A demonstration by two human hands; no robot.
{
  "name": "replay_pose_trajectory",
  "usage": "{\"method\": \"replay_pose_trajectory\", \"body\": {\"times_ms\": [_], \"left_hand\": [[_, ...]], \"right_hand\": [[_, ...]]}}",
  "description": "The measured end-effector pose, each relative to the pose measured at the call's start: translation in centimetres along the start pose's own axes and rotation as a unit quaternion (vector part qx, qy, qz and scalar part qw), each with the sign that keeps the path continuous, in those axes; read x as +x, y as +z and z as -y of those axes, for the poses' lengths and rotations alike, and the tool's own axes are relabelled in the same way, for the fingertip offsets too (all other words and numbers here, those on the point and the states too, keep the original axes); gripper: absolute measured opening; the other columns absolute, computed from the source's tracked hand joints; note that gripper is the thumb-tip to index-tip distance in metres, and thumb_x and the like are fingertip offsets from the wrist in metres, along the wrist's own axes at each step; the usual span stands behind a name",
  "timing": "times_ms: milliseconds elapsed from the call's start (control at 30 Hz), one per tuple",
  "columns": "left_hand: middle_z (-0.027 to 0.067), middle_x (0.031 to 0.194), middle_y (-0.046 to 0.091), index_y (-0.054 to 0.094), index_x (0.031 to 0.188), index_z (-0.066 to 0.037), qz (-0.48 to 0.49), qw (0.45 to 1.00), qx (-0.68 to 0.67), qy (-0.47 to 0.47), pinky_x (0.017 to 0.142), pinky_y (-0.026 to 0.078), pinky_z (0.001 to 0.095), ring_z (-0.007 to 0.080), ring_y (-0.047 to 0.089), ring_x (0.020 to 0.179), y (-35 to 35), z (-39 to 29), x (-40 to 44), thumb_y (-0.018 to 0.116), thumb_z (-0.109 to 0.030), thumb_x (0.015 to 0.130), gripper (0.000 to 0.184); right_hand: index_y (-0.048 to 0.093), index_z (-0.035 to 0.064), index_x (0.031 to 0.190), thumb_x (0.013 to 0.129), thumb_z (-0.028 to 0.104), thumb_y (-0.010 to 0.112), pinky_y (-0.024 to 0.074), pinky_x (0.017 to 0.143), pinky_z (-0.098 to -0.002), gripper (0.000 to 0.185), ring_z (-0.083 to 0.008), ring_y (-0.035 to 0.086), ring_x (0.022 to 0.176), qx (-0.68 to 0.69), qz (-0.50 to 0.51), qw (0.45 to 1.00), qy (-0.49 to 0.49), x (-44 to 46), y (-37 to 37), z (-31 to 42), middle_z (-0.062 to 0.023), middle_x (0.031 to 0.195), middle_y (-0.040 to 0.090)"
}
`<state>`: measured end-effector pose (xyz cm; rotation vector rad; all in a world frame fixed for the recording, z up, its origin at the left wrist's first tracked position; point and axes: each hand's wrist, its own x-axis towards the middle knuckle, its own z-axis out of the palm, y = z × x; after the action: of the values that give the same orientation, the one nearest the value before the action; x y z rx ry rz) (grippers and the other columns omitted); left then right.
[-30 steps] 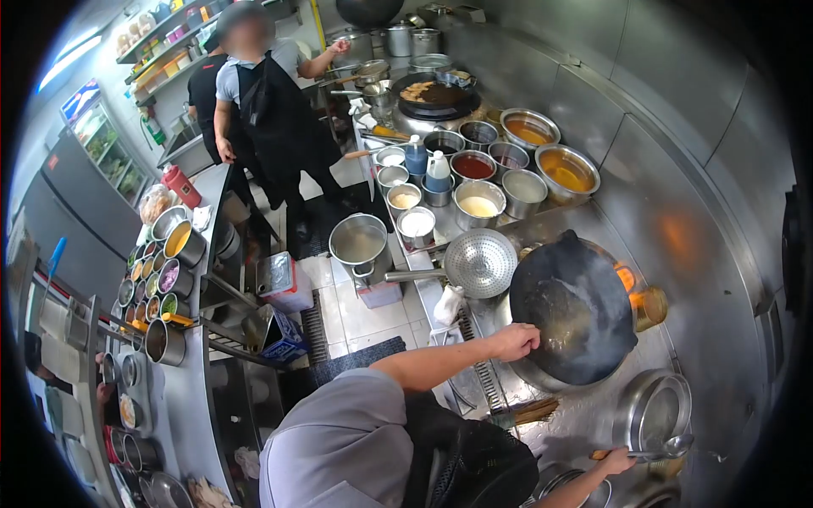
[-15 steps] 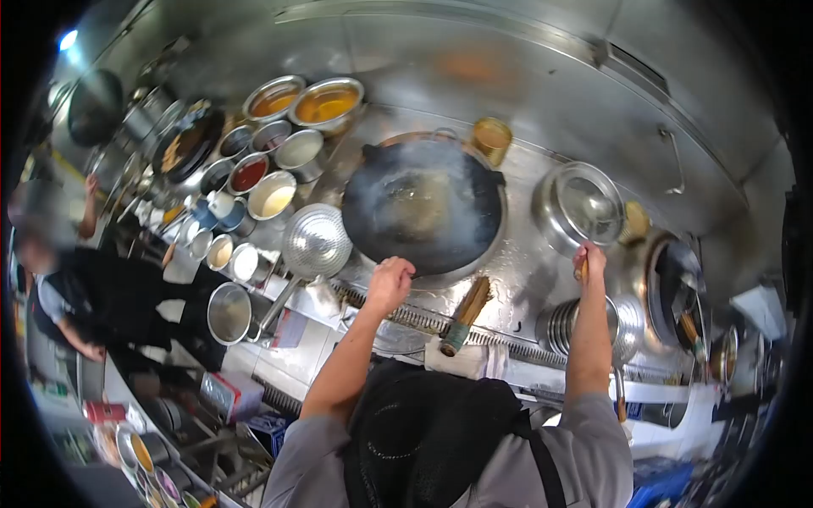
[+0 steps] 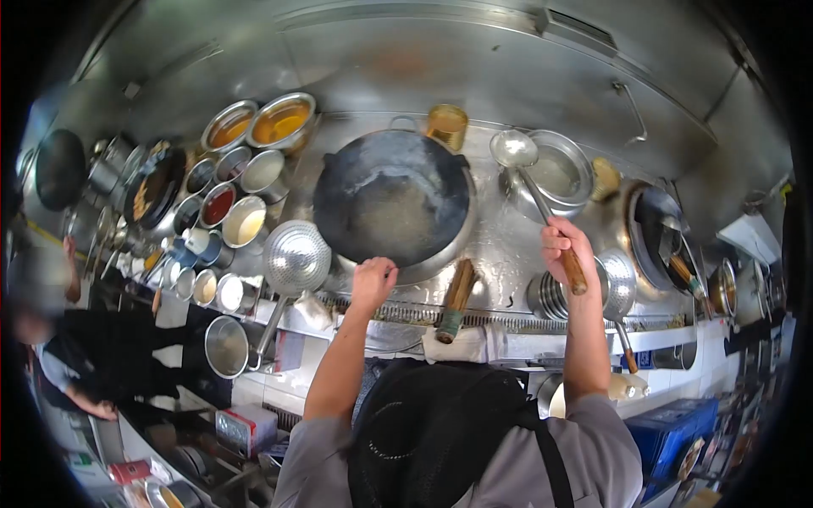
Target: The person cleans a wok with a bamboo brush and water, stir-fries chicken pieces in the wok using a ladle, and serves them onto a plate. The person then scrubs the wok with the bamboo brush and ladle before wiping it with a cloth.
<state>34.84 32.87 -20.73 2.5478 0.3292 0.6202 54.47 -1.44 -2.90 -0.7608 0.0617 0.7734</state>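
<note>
A large dark wok (image 3: 394,199) sits on the burner in front of me, with a thin layer of liquid in its bottom. My left hand (image 3: 373,284) is at the wok's near rim, fingers curled downward; whether they grip the rim is hard to see. To the right, my right hand (image 3: 566,252) is closed around the wooden handle of a metal ladle (image 3: 514,149). The ladle's bowl is raised beside a round steel pot (image 3: 559,172) of clear liquid. A bamboo brush (image 3: 457,300) lies between my hands on the steel counter.
A perforated strainer (image 3: 296,256) lies left of the wok. Farther left stand sauce pots (image 3: 246,222) and two bowls of orange liquid (image 3: 282,124). A tin (image 3: 446,127) is behind the wok. Another wok (image 3: 659,233) stands right. A co-worker (image 3: 93,356) stands at far left.
The view has swung right. My right hand has lifted the ladle, whose bowl now shows above the pot's left side. My left hand stays by the wok's near rim. Less steam shows over the wok.
</note>
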Motion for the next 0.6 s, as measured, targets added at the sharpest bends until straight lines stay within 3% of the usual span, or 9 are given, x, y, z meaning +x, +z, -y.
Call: {"method": "replay_pose_trajectory", "body": {"times_ms": [67, 267, 300, 333, 400, 500, 533, 567, 600], "left_hand": [[0.0073, 0.087, 0.067, 0.065, 0.089, -0.010, 0.019, 1.000, -0.017, 0.018, 0.077, 0.047, 0.0424, 0.0294, 0.063, 0.083, 0.0, 0.1, -0.1, 0.070, -0.017, 0.081, 0.011], [0.0069, 0.094, 0.067, 0.063, 0.095, -0.009, 0.020, 1.000, -0.021, 0.005, 0.082, 0.046, 0.0427, 0.0287, 0.063, 0.093, -0.7, -1.2, -0.4, 0.071, -0.014, 0.079, 0.019], [0.0110, 0.108, 0.063, 0.059, 0.112, -0.007, 0.081, 0.995, -0.044, -0.025, 0.090, 0.045, 0.0434, 0.0303, 0.059, 0.105, -1.2, -1.3, -0.4, 0.074, -0.015, 0.077, 0.039], [0.0110, 0.108, 0.063, 0.059, 0.112, -0.007, 0.076, 0.996, -0.041, -0.032, 0.090, 0.045, 0.0434, 0.0303, 0.059, 0.105, -1.7, -1.8, -0.7, 0.074, -0.015, 0.077, 0.039], [0.0172, 0.126, 0.054, 0.047, 0.132, -0.005, -0.006, 0.995, -0.102, -0.011, 0.101, 0.041, 0.0443, 0.0355, 0.051, 0.118, -3.6, -3.2, -0.7, 0.077, -0.014, 0.074, 0.066], [0.0207, 0.143, 0.039, 0.032, 0.145, -0.006, -0.004, 0.982, -0.173, 0.077, 0.113, 0.032, 0.0475, 0.0417, 0.037, 0.134, -8.2, -7.0, -1.7, 0.080, -0.010, 0.069, 0.090], [0.0205, 0.145, 0.037, 0.032, 0.145, -0.008, -0.009, 0.982, -0.165, 0.093, 0.113, 0.033, 0.0483, 0.0413, 0.034, 0.136, -8.7, -7.5, -2.3, 0.081, -0.009, 0.068, 0.092], [0.0201, 0.145, 0.038, 0.035, 0.143, -0.009, -0.004, 0.979, -0.183, 0.085, 0.113, 0.033, 0.0482, 0.0412, 0.034, 0.137, -9.6, -8.0, -2.7, 0.081, -0.008, 0.069, 0.087], [0.0198, 0.145, 0.038, 0.039, 0.141, -0.009, -0.001, 0.976, -0.202, 0.080, 0.113, 0.033, 0.0480, 0.0410, 0.035, 0.137, -10.4, -8.2, -2.9, 0.081, -0.008, 0.071, 0.082]], "right_hand": [[0.050, 0.0108, 0.086, 0.098, 0.010, 0.054, 0.0388, 0.044, -0.0201, 0.012, -0.0006, 0.044, 0.048, 0.119, 0.110, 0.980, 0.118, 0.2, 0.7, -1.6, 0.0035, 0.069, 0.050], [0.053, 0.0091, 0.083, 0.097, 0.009, 0.056, 0.0385, 0.045, -0.0191, 0.014, -0.0003, 0.047, 0.048, 0.115, 0.088, 0.969, 0.198, 3.0, 3.1, -10.1, 0.0036, 0.069, 0.053], [0.053, 0.0091, 0.083, 0.096, 0.008, 0.057, 0.0384, 0.045, -0.0193, 0.014, -0.0004, 0.047, 0.048, 0.130, 0.091, 0.964, 0.213, 4.0, 3.0, -12.1, 0.0036, 0.068, 0.053], [0.053, 0.0091, 0.082, 0.096, 0.008, 0.057, 0.0383, 0.045, -0.0194, 0.015, -0.0006, 0.047, 0.048, 0.144, 0.094, 0.958, 0.228, 4.8, 3.0, -13.9, 0.0035, 0.068, 0.053], [0.053, 0.0090, 0.081, 0.096, 0.010, 0.057, 0.0390, 0.046, -0.0201, 0.016, -0.0011, 0.048, 0.049, 0.112, 0.050, 0.960, 0.253, 6.0, 4.4, -17.2, 0.0036, 0.067, 0.053], [0.056, 0.0089, 0.087, 0.098, 0.017, 0.057, 0.0436, 0.049, -0.0222, 0.013, -0.0026, 0.050, 0.053, 0.007, 0.107, 0.974, 0.200, 6.9, 6.7, -21.8, 0.0044, 0.069, 0.053], [0.057, 0.0090, 0.090, 0.098, 0.019, 0.057, 0.0446, 0.050, -0.0227, 0.013, -0.0029, 0.051, 0.054, -0.029, 0.133, 0.975, 0.177, 7.2, 7.0, -23.3, 0.0053, 0.069, 0.052], [0.060, 0.0071, 0.104, 0.100, 0.023, 0.057, 0.0519, 0.060, -0.0284, 0.017, -0.0088, 0.060, 0.069, -0.020, 0.221, 0.960, 0.168, 7.6, 7.1, -24.5, 0.0007, 0.081, 0.059], [0.060, 0.0071, 0.104, 0.100, 0.023, 0.057, 0.0519, 0.060, -0.0284, 0.017, -0.0088, 0.060, 0.069, -0.022, 0.224, 0.958, 0.177, 7.4, 6.9, -25.9, 0.0007, 0.081, 0.059]]}}
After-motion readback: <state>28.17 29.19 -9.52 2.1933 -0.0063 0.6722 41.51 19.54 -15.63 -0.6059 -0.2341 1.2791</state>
